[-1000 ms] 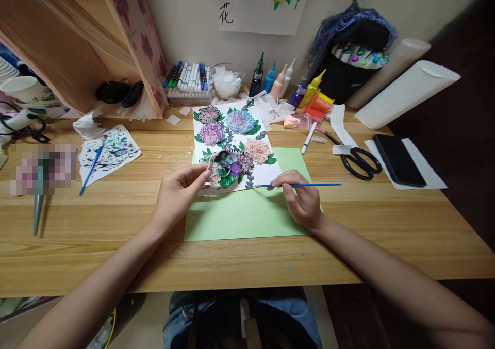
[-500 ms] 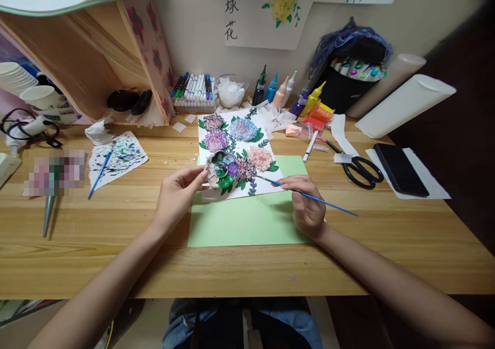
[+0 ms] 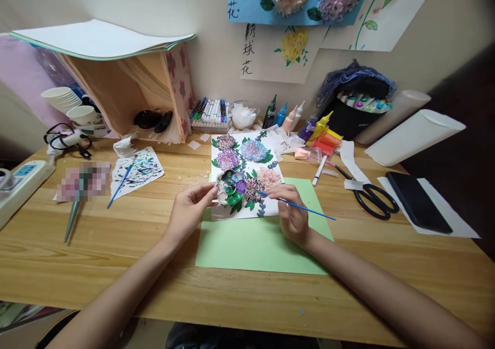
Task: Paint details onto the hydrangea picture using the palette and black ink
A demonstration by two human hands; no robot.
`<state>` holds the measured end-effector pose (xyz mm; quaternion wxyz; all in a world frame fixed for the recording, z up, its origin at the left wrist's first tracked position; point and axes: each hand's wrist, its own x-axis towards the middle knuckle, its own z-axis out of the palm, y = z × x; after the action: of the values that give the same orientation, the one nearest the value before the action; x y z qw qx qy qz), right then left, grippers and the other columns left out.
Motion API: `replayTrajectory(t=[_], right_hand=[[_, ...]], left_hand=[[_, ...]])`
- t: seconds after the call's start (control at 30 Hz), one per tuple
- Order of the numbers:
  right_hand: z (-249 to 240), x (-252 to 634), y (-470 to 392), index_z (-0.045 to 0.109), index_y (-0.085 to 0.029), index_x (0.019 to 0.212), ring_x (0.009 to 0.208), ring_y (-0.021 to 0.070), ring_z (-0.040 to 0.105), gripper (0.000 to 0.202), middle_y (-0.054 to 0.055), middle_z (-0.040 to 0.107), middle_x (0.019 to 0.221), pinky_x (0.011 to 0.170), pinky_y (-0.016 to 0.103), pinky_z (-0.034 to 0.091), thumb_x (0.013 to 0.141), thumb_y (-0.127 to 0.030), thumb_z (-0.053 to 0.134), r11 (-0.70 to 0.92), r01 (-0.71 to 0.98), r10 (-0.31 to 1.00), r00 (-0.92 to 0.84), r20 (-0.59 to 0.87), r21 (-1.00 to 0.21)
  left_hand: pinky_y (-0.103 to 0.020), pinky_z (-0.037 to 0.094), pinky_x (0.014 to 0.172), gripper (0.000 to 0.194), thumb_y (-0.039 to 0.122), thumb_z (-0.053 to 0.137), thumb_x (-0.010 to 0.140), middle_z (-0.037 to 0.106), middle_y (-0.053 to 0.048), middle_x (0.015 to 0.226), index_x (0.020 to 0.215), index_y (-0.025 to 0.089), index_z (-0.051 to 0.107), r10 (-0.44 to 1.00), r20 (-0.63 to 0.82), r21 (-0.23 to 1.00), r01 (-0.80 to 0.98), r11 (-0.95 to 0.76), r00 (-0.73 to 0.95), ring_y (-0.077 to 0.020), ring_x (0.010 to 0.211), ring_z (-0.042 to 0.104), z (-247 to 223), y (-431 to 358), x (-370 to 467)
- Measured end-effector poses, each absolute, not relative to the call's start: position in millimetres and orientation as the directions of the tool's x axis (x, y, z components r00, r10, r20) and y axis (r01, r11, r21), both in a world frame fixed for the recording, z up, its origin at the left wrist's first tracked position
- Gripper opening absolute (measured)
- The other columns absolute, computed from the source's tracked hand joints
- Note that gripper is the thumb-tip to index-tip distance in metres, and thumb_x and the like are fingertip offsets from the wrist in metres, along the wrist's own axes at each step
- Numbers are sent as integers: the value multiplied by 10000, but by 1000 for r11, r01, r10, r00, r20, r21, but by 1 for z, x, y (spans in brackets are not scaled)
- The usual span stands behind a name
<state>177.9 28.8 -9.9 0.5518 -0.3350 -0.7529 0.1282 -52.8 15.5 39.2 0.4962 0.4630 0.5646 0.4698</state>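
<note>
My left hand [image 3: 193,204] pinches the left rim of a small round paint palette [image 3: 231,188], whose wells hold green, purple and dark paint. The palette is held above a white sheet with flowers [image 3: 251,150], covering part of its lower left. Between the fingers of my right hand [image 3: 292,212] is a thin blue paintbrush [image 3: 309,208]. Its tip points left, near the palette's right side; whether it touches anything I cannot tell. Raised pink, purple, blue and black-edged flower heads with green leaves fill the white sheet. Under that sheet lies a light green sheet [image 3: 263,248].
Behind the sheet stand paint bottles [image 3: 286,116], a bowl of white scraps [image 3: 244,114] and markers [image 3: 211,113]. Scissors [image 3: 375,199] and a black phone [image 3: 418,200] lie at right. A second brush [image 3: 120,184] rests on paint-streaked paper at left, near a power strip [image 3: 27,186].
The camera view has tilted up, so more wall pictures show. My right hand and the paintbrush have moved left, closer to the palette. Both hands keep their holds.
</note>
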Motion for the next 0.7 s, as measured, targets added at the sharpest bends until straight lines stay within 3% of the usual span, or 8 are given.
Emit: replayTrajectory(t=[0.43,0.7], right_hand=[[-8,179,27,558,-251,1033,902,213,578,244,47,650,917,774,409,481,866,-127,431,752,382,639,-224,736,-537],[-10,200,19,568,-235,956,840,206,573,193,45,654,848,742,399,467,883,-164,405,759,369,604,-92,791,-537]], left_hand=[[-308,569,726,363,415,716,689,731,-77,922,939,152,708,990,-134,990,37,136,-51,-193,812,676,40,12,-48],[-316,565,740,385,418,723,678,724,-90,970,947,143,705,987,-141,988,46,145,-75,-212,850,677,38,13,-48]])
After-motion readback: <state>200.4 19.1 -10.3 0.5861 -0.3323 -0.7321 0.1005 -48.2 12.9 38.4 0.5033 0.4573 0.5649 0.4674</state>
